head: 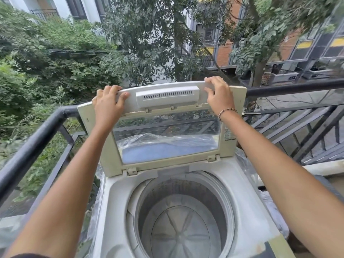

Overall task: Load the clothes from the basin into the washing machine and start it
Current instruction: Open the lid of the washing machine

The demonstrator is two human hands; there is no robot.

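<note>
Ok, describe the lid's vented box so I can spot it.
Find the washing machine by the railing, its lid raised upright. On the lid's top section, between the left hand and right hand, sits a white rectangular box. Its row of narrow slots sets it apart from the clear window below.

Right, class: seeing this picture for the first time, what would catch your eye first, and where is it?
Two bare arms reach up the middle, the left hand and right hand gripping the top edge of the washing machine's raised lid. Below it, at bottom centre, the drum gapes open with no clothes in it. A black railing and green trees lie behind.
</note>
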